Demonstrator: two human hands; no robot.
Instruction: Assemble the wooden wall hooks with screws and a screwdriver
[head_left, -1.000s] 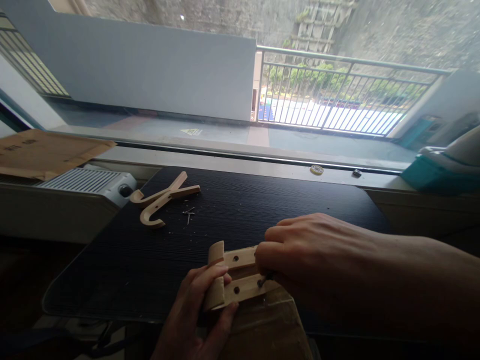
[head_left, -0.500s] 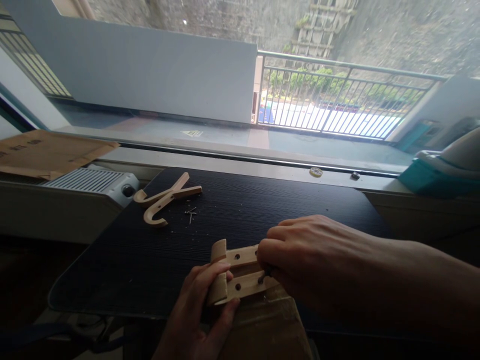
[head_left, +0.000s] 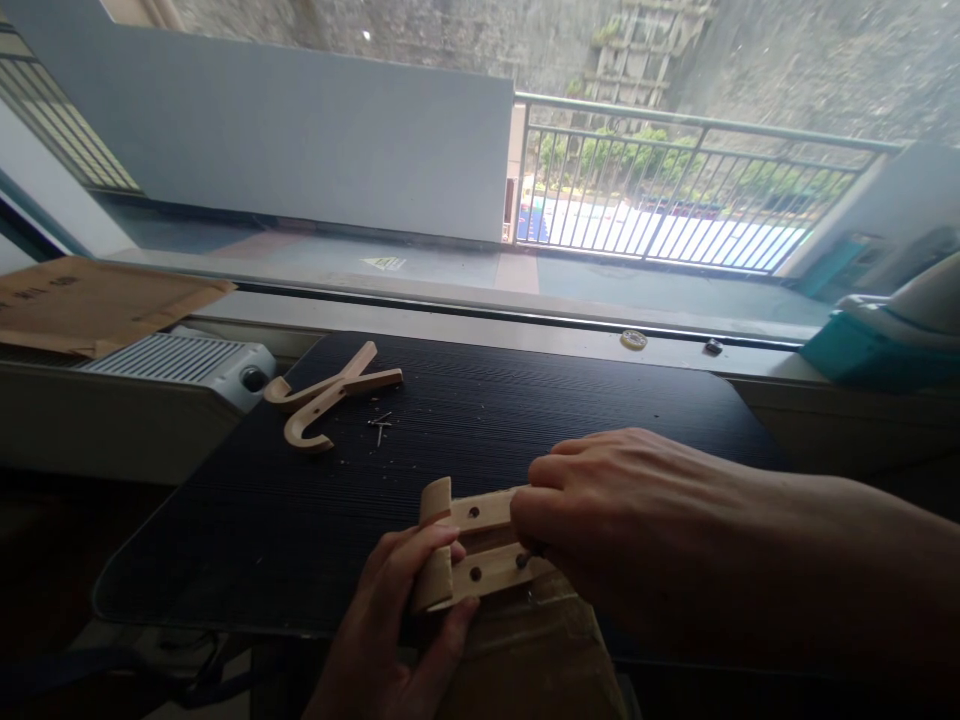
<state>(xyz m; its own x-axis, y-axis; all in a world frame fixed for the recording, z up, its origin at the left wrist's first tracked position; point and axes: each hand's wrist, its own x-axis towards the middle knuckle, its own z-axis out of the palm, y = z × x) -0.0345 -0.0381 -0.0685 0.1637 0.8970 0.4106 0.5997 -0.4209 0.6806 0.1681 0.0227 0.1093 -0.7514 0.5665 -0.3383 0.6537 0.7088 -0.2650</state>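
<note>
My left hand (head_left: 390,630) grips the curved ends of two pale wooden hook pieces (head_left: 469,545) at the near edge of the black table (head_left: 300,500). Each piece has round holes along its straight part. My right hand (head_left: 600,520) is closed over their right ends, its fingertips pinching a small dark thing at one hole; I cannot make out what it is. Two more wooden hooks (head_left: 326,395) lie crossed at the table's far left. A few small screws (head_left: 380,425) lie beside them among wood crumbs.
A brown wooden block or box (head_left: 525,650) sits under the held pieces at the table's near edge. A white ribbed heater (head_left: 187,362) and cardboard (head_left: 82,305) are left. A window ledge with a tape roll (head_left: 634,340) runs behind; a teal object (head_left: 877,350) is at the right.
Nothing on the table has moved and both hands keep their hold on the hook pieces. Only the view shifts slightly.
</note>
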